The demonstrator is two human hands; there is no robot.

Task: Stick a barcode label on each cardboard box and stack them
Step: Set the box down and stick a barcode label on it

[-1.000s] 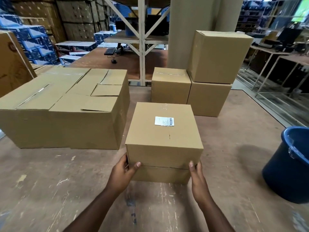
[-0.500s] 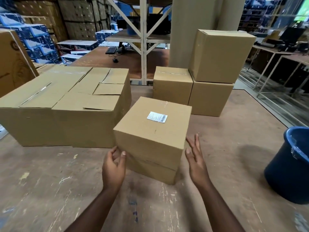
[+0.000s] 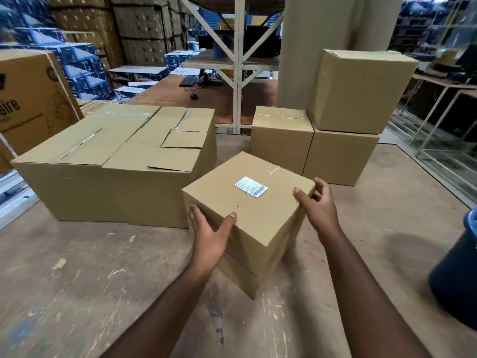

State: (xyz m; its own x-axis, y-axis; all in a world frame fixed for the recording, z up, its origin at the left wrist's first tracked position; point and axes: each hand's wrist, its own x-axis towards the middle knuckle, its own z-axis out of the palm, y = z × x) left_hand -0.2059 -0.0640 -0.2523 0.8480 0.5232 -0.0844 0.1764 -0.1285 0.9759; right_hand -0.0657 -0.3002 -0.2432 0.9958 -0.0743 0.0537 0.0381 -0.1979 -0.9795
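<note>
Near the front of the worn surface (image 3: 77,293) sat the labelled box (image 3: 247,218), turned cornerwise toward me, its barcode label (image 3: 251,186) stuck flat on top. My left hand (image 3: 209,236) gripped the near left corner, thumb on the top face and fingers (image 3: 194,214) curled along the side. My right hand (image 3: 318,208) held the far right corner, thumb on top, fingers bent round the edge. Behind stood a large flat box (image 3: 116,164) at left, and three plain boxes at right, one (image 3: 358,89) stacked on another (image 3: 340,157). A blue bucket (image 3: 456,275) stood at far right.
</note>
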